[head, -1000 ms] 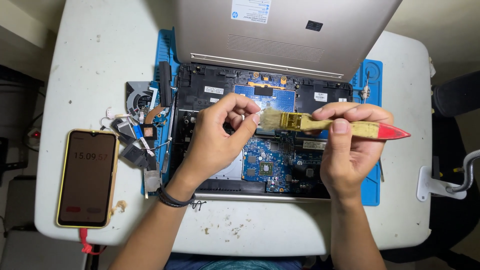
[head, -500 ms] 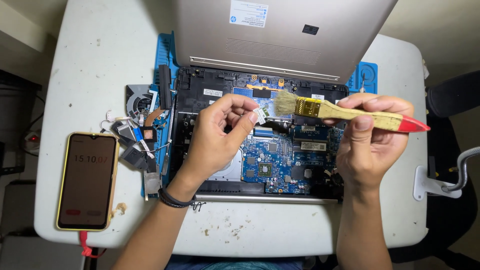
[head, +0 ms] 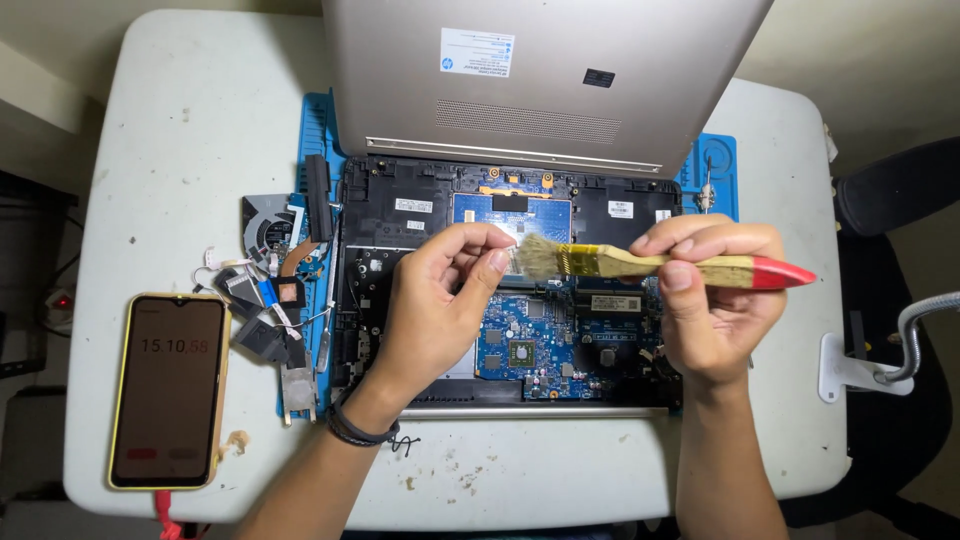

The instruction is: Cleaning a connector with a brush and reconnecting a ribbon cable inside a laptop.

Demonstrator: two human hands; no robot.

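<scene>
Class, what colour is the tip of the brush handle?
Red, on a pale wooden paintbrush; seen in the head view.

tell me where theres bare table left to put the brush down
Bare white table lies at the far left, above the phone, and on the right, between the blue mat and the clamp. The front edge below the laptop base is open but narrow. Crowded: the loose parts left of the laptop, beside the left hand.
</scene>
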